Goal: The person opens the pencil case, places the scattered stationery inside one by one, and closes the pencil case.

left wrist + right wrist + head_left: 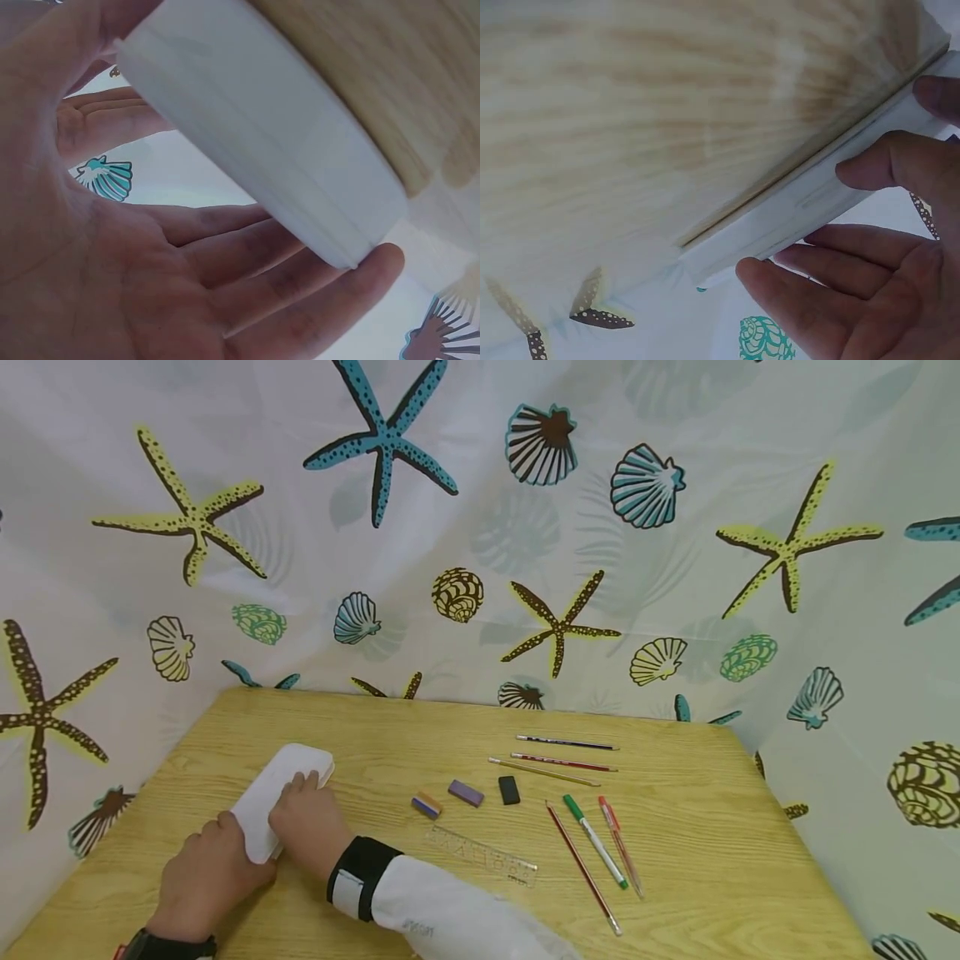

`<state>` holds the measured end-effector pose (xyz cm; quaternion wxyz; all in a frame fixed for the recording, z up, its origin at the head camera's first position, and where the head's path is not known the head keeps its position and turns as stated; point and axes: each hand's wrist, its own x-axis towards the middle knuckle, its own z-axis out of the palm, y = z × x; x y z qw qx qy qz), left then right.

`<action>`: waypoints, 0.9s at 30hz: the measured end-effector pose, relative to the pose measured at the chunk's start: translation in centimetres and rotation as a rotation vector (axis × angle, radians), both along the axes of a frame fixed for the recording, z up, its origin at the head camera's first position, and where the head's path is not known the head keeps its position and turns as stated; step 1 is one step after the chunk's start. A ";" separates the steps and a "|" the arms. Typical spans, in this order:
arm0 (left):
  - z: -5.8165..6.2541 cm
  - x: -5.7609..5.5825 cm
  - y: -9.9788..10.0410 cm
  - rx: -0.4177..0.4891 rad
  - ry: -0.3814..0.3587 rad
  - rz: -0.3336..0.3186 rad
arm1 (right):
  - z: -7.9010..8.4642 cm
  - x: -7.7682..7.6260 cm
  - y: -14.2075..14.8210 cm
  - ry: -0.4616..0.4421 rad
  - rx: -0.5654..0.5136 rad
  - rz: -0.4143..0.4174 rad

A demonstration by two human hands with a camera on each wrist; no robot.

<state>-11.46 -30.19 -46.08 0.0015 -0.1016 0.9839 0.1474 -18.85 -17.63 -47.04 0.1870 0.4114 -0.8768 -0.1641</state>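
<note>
A white pencil case [279, 783] with rounded corners lies slantwise on the left part of the wooden table; its lid looks closed. My left hand [206, 872] grips the near end, and the left wrist view shows its fingers [300, 300] against the edge of the case [270, 127]. On the right long side, my right hand [313, 822] holds the case, fingertips on the lid. In the right wrist view the thumb [874, 161] presses the side wall of the case [795, 210], opposite the fingers. What the case contains is hidden.
Right of the hands lie two-toned eraser [427, 805], purple eraser [466, 792], black eraser [509, 790] and clear ruler [483, 856]. Farther right are several pencils [566, 762], another pencil [583, 868], a green marker [596, 842] and a red pen [621, 846]. A patterned curtain [450, 527] borders the table.
</note>
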 end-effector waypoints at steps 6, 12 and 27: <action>0.3 -0.2 0.0 -0.007 0.007 0.003 | 0.5 0.4 -0.3 0.005 0.022 -0.019; 0.3 -0.1 -0.1 0.006 -0.009 0.004 | 0.5 0.8 -0.6 0.024 0.096 -0.025; 0.0 -0.2 0.2 -0.001 -0.014 0.021 | -0.3 1.6 -1.2 0.083 0.140 -0.076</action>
